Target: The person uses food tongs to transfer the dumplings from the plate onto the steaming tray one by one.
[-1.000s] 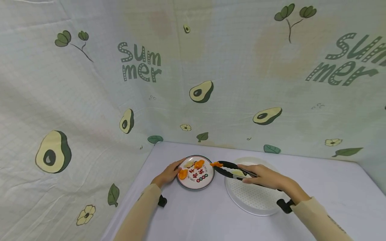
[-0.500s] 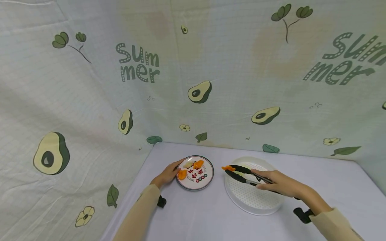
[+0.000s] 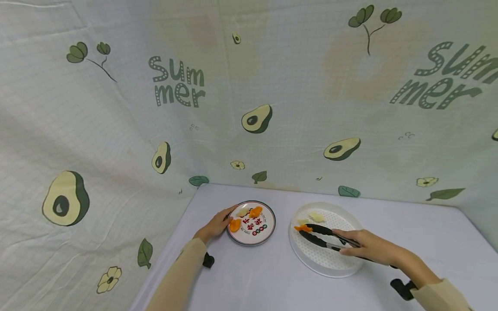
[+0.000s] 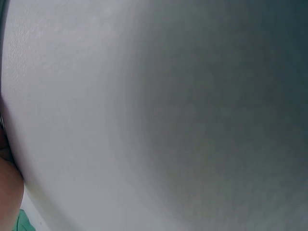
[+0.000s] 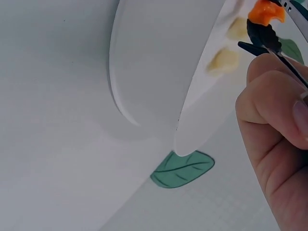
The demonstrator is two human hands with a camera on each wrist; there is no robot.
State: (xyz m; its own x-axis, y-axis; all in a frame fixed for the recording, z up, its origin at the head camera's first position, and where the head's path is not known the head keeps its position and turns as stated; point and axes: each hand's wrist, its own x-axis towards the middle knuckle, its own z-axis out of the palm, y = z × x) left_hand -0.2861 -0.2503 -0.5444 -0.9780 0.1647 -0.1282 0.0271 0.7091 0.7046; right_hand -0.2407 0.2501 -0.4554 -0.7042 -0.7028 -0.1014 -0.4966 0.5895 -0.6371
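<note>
My left hand (image 3: 215, 225) holds the left rim of a small white plate (image 3: 266, 236) with red lettering and a dark-edged rim. Two orange food pieces (image 3: 255, 212) and a pale yellow piece (image 3: 243, 212) lie on it. My right hand (image 3: 365, 246) grips black-tipped metal tongs (image 3: 320, 229). Between the tong tips is a glossy orange food piece (image 5: 266, 12), over the left part of a round white perforated tray (image 3: 327, 259). Pale yellow pieces (image 3: 317, 217) lie in the tray just beyond the tips. In the left wrist view only a bit of the hand (image 4: 9, 192) shows.
Both dishes stand on a white-covered table (image 3: 253, 280), the tray to the right of the plate. A printed cloth (image 3: 295, 142) with avocados and leaves hangs behind the table and along its left side.
The right hand has drawn the tongs and the orange piece rightward and toward me, from the plate's right edge to over the tray. The left hand stays at the plate.
</note>
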